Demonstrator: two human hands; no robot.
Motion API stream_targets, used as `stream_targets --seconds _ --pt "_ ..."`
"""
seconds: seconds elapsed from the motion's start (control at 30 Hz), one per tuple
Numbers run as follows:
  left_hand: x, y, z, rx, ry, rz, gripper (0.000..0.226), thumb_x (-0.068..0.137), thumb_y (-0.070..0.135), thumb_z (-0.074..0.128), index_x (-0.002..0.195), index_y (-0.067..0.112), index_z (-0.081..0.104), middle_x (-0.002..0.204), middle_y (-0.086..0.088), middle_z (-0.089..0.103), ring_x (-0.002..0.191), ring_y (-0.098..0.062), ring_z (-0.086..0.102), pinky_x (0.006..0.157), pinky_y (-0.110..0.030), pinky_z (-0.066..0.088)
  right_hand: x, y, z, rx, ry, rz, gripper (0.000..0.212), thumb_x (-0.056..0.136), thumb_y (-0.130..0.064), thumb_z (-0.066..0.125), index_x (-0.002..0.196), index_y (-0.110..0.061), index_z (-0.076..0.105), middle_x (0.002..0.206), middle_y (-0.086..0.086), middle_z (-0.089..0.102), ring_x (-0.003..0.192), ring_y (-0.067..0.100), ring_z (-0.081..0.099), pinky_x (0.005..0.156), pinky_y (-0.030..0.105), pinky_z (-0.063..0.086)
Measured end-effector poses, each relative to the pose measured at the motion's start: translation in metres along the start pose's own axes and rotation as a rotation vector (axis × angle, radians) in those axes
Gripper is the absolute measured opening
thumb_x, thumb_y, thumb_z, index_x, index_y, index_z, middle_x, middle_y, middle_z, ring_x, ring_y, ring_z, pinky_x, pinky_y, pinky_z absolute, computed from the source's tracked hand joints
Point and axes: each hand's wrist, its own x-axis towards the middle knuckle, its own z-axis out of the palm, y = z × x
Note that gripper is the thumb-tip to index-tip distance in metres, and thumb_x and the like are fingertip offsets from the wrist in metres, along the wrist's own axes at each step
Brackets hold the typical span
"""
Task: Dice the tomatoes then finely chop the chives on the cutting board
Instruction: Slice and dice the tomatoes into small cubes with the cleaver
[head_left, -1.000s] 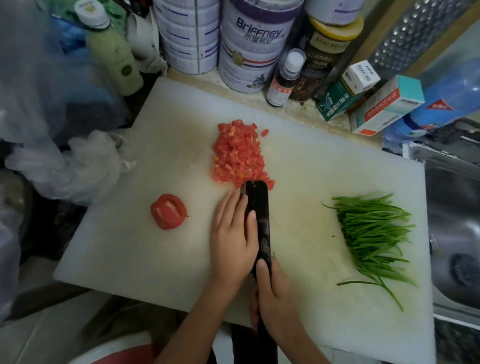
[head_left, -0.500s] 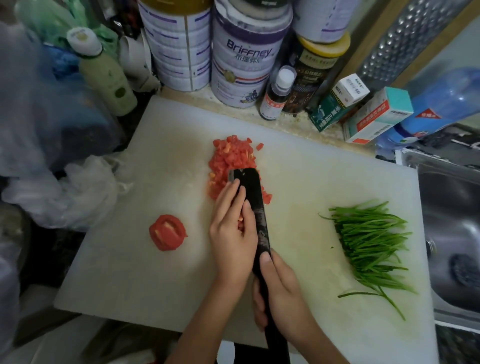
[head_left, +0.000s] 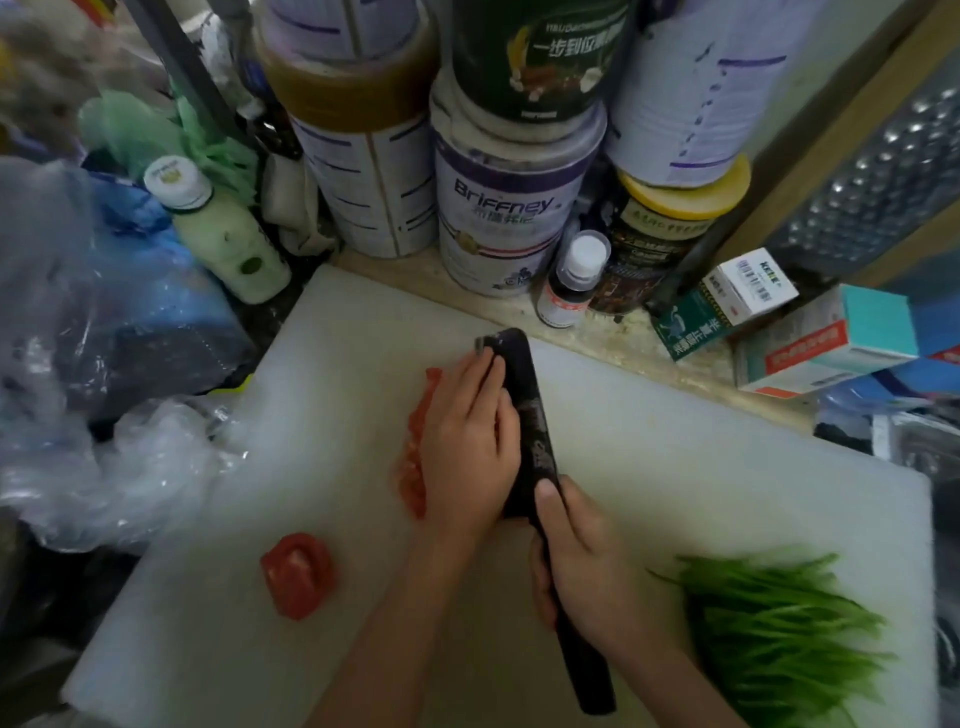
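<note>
Likely soft and slippery, the red tomato dice (head_left: 413, 467) are best scooped under the flat left hand (head_left: 467, 441), the black-bladed knife (head_left: 522, 395) gripped by the right hand (head_left: 587, 561).

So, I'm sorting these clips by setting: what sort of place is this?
Probably a cramped home kitchen counter: a cutting board with diced tomato and chives, a knife in the right hand, stacked tins and a grater behind.
</note>
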Motion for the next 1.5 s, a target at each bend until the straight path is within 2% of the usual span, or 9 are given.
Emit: stream_targets --seconds 0.27,0.47,0.6,0.77,0.9,1.03,1.23,1.37,1.5 --pt "-0.008 -0.018 0.008 0.351 -0.129 0.111 0.039 0.099 0.017 0.041 0.122 -0.001 0.066 0.125 -0.018 0.065 0.119 -0.033 0.060 0.112 -0.047 0.038 0.004 0.005 -0.045 -0.122 -0.064 0.019 0.031 0.094 -0.047 0.034 0.076 -0.025 0.047 0.048 0.001 0.048 0.040 0.009 0.045 0.051 0.030 0.040" --pt "-0.005 -0.001 -0.031 0.137 -0.201 0.006 0.049 0.102 0.027 0.033 0.140 0.004 0.051 0.146 -0.011 0.050 0.140 -0.024 0.040 0.120 -0.044 0.021 -0.012 -0.015 -0.065 -0.130 -0.108 -0.013 0.026 0.094 -0.044 0.035 0.073 -0.035 0.049 0.047 0.010 0.046 0.035 0.018 0.043 0.039 0.026 0.039" --pt "-0.022 -0.003 -0.073 0.004 -0.141 -0.220 0.049 0.101 0.032 0.033 0.135 0.006 0.057 0.136 -0.010 0.058 0.128 -0.022 0.050 0.113 -0.034 0.032 -0.028 -0.015 -0.065 -0.267 -0.183 -0.079 0.019 0.085 -0.056 0.035 0.083 -0.045 0.050 0.047 0.004 0.047 0.040 0.015 0.046 0.044 0.031 0.040" --pt "-0.055 -0.023 -0.130 -0.019 -0.097 -0.365 0.044 0.096 0.031 0.038 0.125 0.009 0.062 0.127 -0.004 0.061 0.113 -0.025 0.059 0.096 -0.040 0.049 -0.049 0.000 -0.050 -0.517 -0.403 -0.220 0.014 0.096 -0.042 0.041 0.084 -0.038 0.048 0.055 -0.007 0.051 0.047 0.008 0.048 0.047 0.023 0.032" --pt "-0.081 -0.043 -0.169 0.042 -0.062 -0.429 0.037 0.095 0.022 0.045 0.123 0.005 0.062 0.124 -0.010 0.062 0.116 -0.026 0.055 0.099 -0.025 0.036 -0.071 0.013 -0.037 -0.770 -0.671 -0.240 0.017 0.099 -0.043 0.034 0.095 -0.034 0.048 0.064 -0.011 0.047 0.058 0.004 0.046 0.056 0.022 0.034" --pt "-0.105 -0.065 -0.184 0.064 -0.080 -0.462 0.034 0.096 0.022 0.051 0.125 0.006 0.061 0.125 -0.009 0.061 0.119 -0.024 0.052 0.101 -0.016 0.028 -0.082 0.031 -0.028 -0.887 -0.770 -0.238 0.018 0.099 -0.044 0.032 0.098 -0.032 0.046 0.069 -0.014 0.044 0.062 0.006 0.044 0.061 0.025 0.037" --pt "-0.119 -0.083 -0.181 0.028 -0.225 -0.382 0.050 0.090 0.030 0.059 0.135 0.009 0.053 0.137 -0.009 0.052 0.127 -0.019 0.043 0.107 -0.005 0.017 -0.062 0.040 -0.042 -0.904 -0.666 -0.193 0.015 0.098 -0.043 0.036 0.086 -0.037 0.045 0.068 -0.012 0.055 0.056 0.010 0.050 0.053 0.024 0.036" --pt "-0.117 -0.085 -0.172 0.038 -0.343 -0.366 0.068 0.084 0.028 0.077 0.142 0.009 0.046 0.145 -0.007 0.044 0.133 -0.015 0.035 0.112 -0.022 0.025 -0.037 0.026 -0.049 -0.884 -0.630 -0.200 0.016 0.098 -0.035 0.038 0.087 -0.033 0.050 0.063 -0.021 0.056 0.048 0.007 0.047 0.047 0.018 0.032" --pt "-0.112 -0.082 -0.166 0.047 -0.354 -0.414 0.073 0.080 0.025 0.080 0.143 0.014 0.044 0.141 -0.002 0.047 0.130 -0.013 0.037 0.110 -0.026 0.029 -0.008 0.014 -0.050 -0.898 -0.607 -0.257 0.019 0.097 -0.039 0.036 0.087 -0.029 0.050 0.056 -0.007 0.050 0.049 0.008 0.049 0.048 0.017 0.033"
